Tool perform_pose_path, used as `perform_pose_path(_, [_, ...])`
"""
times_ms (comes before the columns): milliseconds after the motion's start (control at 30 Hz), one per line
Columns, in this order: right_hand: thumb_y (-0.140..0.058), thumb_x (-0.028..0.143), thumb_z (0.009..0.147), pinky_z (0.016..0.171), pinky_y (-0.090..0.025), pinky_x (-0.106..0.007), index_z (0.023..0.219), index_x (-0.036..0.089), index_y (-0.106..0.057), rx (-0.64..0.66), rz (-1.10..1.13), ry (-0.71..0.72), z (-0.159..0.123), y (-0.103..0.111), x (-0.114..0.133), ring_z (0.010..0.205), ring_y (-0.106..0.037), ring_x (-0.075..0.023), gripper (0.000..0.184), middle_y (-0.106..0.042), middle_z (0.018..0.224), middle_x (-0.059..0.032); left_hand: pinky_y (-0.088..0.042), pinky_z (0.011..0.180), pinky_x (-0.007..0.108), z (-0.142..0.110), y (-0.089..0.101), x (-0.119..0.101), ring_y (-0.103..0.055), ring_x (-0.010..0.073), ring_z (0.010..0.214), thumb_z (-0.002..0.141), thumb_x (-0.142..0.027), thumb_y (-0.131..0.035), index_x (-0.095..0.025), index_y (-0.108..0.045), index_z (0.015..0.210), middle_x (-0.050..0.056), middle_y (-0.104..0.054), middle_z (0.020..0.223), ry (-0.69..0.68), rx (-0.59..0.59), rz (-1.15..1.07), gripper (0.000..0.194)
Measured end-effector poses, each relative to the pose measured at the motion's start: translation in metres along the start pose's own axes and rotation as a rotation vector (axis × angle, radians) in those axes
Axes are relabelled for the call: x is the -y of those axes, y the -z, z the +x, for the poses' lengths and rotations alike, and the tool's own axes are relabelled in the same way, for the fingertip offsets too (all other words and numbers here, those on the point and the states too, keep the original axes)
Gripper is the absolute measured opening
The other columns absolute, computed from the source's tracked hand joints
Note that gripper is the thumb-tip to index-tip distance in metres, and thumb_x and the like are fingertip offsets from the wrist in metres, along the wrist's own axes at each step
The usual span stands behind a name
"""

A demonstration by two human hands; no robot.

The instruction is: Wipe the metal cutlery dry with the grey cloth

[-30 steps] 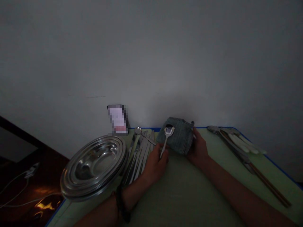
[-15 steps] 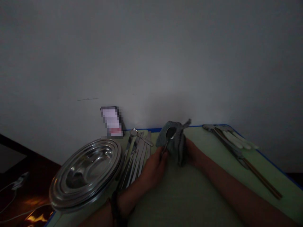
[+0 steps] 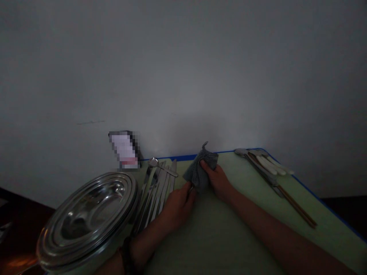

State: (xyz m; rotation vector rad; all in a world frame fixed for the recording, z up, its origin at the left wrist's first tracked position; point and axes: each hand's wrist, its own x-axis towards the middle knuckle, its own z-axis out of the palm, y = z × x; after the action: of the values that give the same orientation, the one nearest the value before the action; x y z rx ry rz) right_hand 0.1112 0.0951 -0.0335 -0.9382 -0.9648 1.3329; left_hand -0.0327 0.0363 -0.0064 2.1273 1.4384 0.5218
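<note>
Near the middle of the table, a grey-blue patterned cloth [image 3: 205,168] is bunched in my right hand [image 3: 219,182], thumb pressed on top of it. My left hand [image 3: 180,204] pinches the handle of a spoon [image 3: 192,188]; only a bit of the handle shows, and the cloth covers the bowl. Both hands are close together, a little above the green tabletop [image 3: 229,236]. To the left of my left hand lie several table knives [image 3: 164,179], with a small spoon [image 3: 154,162] across their far ends.
Stacked divided steel plates [image 3: 129,191] stand at the left. A phone [image 3: 124,149] leans on the wall behind. On the right lie spoons [image 3: 240,151], white-handled cutlery [image 3: 269,166] and wooden chopsticks [image 3: 298,206]. The table's blue edge [image 3: 186,157] runs along the wall.
My right hand has folded the cloth over the spoon's bowl, which showed before, and its thumb is now on top. The view has shifted slightly to the right.
</note>
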Motion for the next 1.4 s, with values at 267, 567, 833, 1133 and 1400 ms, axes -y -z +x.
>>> perform_pose_path(267, [-0.059, 0.047, 0.069, 0.083, -0.045, -0.034, 0.086, 0.02, -0.063, -0.08, 0.181, -0.064, 0.008, 0.001, -0.004, 0.094, -0.059, -0.0205, 0.032, -0.068, 0.089, -0.0041, -0.032, 0.05, 0.021, -0.001, 0.003, -0.002, -0.047, 0.0116, 0.054, 0.09, -0.038, -0.032, -0.018, -0.049, 0.077, -0.004, -0.049, 0.059, -0.054, 0.038, -0.158, 0.029])
perform_pose_path(567, [-0.064, 0.02, 0.059, 0.077, -0.047, -0.035, 0.093, 0.021, -0.058, 0.01, 0.256, -0.109, 0.007, 0.0, 0.002, 0.084, -0.061, -0.0188, 0.035, -0.067, 0.082, 0.0, -0.031, 0.049, 0.022, 0.006, 0.0, 0.004, -0.045, 0.0118, 0.051, 0.09, -0.04, -0.029, -0.019, -0.043, 0.071, -0.005, -0.045, 0.055, 0.019, -0.026, -0.126, 0.031])
perform_pose_path(833, [-0.057, 0.043, 0.072, 0.091, -0.039, -0.037, 0.092, 0.022, -0.062, -0.081, 0.07, 0.077, 0.011, 0.003, -0.011, 0.094, -0.058, -0.0183, 0.03, -0.065, 0.096, -0.0034, -0.029, 0.05, 0.024, -0.002, -0.001, 0.0, -0.05, 0.0146, 0.054, 0.089, -0.037, -0.029, -0.02, -0.044, 0.076, -0.002, -0.051, 0.059, -0.043, 0.058, 0.098, 0.026])
perform_pose_path(1133, [-0.064, 0.026, 0.063, 0.083, -0.044, -0.035, 0.09, 0.021, -0.061, -0.007, 0.165, -0.066, 0.01, 0.003, -0.003, 0.084, -0.06, -0.0175, 0.028, -0.067, 0.083, -0.0003, -0.033, 0.052, 0.024, 0.0, 0.001, -0.001, -0.05, 0.0143, 0.055, 0.09, -0.041, -0.027, -0.02, -0.042, 0.076, -0.002, -0.051, 0.059, 0.015, 0.089, -0.046, 0.029])
perform_pose_path(1400, [-0.065, 0.033, 0.066, 0.082, -0.045, -0.035, 0.092, 0.021, -0.06, 0.064, 0.225, -0.046, 0.007, 0.001, -0.002, 0.082, -0.061, -0.0162, 0.029, -0.067, 0.086, -0.0004, -0.032, 0.052, 0.025, -0.001, 0.001, -0.002, -0.049, 0.0147, 0.056, 0.089, -0.038, -0.031, -0.019, -0.044, 0.077, -0.001, -0.052, 0.062, -0.034, 0.061, 0.063, 0.026])
